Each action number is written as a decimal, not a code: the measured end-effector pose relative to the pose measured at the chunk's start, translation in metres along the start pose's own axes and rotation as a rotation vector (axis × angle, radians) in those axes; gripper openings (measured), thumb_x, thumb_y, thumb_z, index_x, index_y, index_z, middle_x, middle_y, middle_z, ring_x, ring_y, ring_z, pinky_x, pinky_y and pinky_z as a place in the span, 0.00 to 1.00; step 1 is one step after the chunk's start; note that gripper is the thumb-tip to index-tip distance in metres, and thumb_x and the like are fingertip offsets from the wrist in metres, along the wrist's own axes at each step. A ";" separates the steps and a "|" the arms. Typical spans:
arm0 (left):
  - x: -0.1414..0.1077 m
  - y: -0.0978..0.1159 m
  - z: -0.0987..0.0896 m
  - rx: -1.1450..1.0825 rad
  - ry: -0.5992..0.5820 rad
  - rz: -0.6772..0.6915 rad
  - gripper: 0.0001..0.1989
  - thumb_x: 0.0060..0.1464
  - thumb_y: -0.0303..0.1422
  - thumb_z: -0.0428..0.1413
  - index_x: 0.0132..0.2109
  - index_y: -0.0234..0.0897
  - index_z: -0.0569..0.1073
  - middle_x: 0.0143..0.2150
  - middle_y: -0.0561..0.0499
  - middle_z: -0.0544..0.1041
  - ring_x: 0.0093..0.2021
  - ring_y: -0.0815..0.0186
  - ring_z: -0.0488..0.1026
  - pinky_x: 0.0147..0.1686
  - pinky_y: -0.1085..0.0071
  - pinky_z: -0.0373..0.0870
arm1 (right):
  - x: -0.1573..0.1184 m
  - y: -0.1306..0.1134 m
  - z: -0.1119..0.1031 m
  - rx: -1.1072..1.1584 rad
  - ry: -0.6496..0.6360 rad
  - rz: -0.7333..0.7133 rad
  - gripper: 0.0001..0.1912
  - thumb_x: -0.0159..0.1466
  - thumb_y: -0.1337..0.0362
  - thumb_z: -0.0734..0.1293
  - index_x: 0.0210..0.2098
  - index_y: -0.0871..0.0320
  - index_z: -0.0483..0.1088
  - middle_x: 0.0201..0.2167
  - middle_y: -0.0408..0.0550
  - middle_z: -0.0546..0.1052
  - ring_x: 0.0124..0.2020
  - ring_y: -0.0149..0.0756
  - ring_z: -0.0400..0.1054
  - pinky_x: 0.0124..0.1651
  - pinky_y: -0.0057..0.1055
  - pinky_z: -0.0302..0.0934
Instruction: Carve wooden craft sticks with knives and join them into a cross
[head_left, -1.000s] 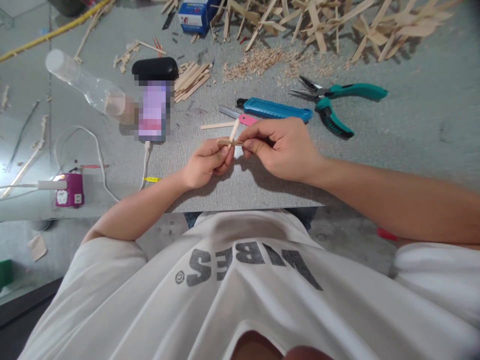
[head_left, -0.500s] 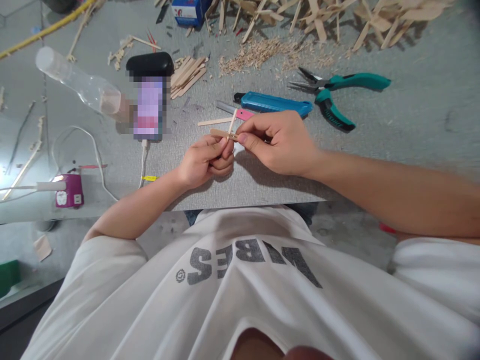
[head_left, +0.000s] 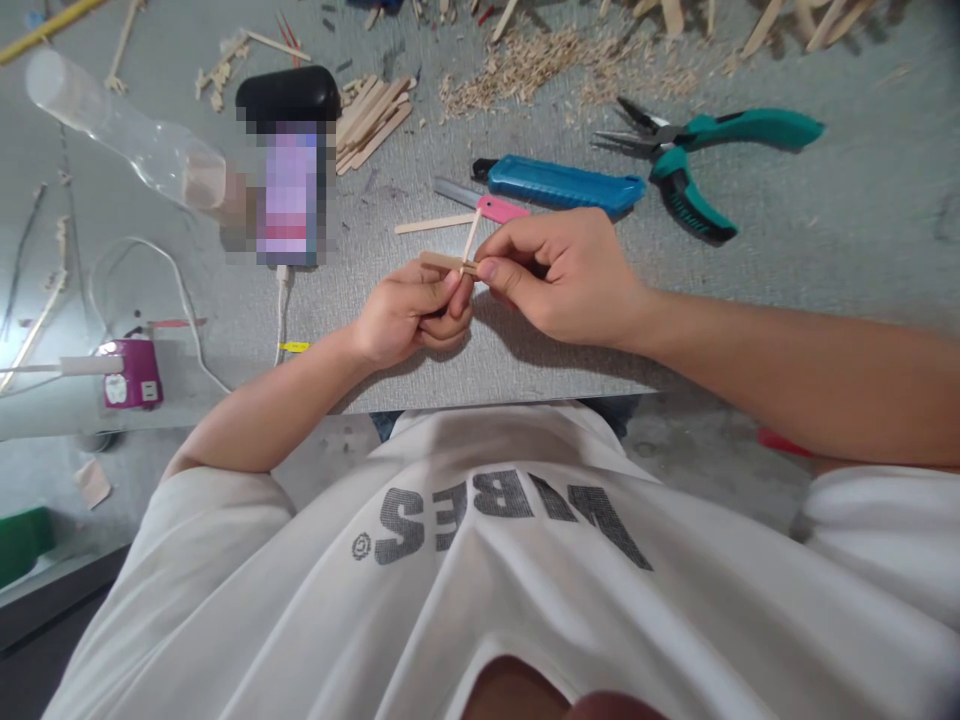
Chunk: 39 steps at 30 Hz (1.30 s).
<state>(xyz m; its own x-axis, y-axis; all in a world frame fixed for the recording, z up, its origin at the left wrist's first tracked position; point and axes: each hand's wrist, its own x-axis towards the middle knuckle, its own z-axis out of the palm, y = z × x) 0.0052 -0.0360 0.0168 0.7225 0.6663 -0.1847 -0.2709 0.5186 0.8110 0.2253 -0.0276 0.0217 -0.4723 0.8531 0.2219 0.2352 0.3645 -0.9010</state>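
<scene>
Near the table's front edge, my left hand (head_left: 415, 312) pinches a small piece made of wooden sticks (head_left: 442, 261). My right hand (head_left: 566, 275) grips the right end of the same piece between thumb and index finger. One thin stick (head_left: 472, 236) of it stands up and away from the hands, crossing the others. Just beyond lies a loose thin stick (head_left: 431, 225) on the table. A pink-handled blade (head_left: 502, 208) lies partly behind my right hand, and a blue cutter (head_left: 562, 185) rests beyond it.
Teal pliers (head_left: 675, 140) lie open at the right. A stick pile (head_left: 371, 120), black case (head_left: 289, 95), phone (head_left: 291, 195) and clear bottle (head_left: 161, 155) are at the left, with a purple adapter (head_left: 131, 373) nearer. Wood shavings (head_left: 525, 70) cover the back.
The camera view has shifted, so the table items appear higher in the picture. Both hands keep nearly the same hold on the stick piece.
</scene>
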 end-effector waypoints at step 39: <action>0.006 0.007 -0.032 0.513 0.695 0.512 0.07 0.56 0.34 0.67 0.41 0.44 0.78 0.38 0.53 0.79 0.29 0.70 0.72 0.31 0.67 0.71 | 0.014 0.004 -0.019 -0.274 -0.271 0.169 0.13 0.74 0.57 0.69 0.37 0.57 0.79 0.28 0.45 0.78 0.30 0.34 0.66 0.38 0.36 0.57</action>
<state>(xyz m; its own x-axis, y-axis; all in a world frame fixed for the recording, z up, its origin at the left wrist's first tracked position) -0.0131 -0.0107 0.0036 0.0189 0.9945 0.1032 -0.0202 -0.1028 0.9945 0.2354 -0.0071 0.0288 -0.6056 0.7935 -0.0602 0.5284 0.3444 -0.7760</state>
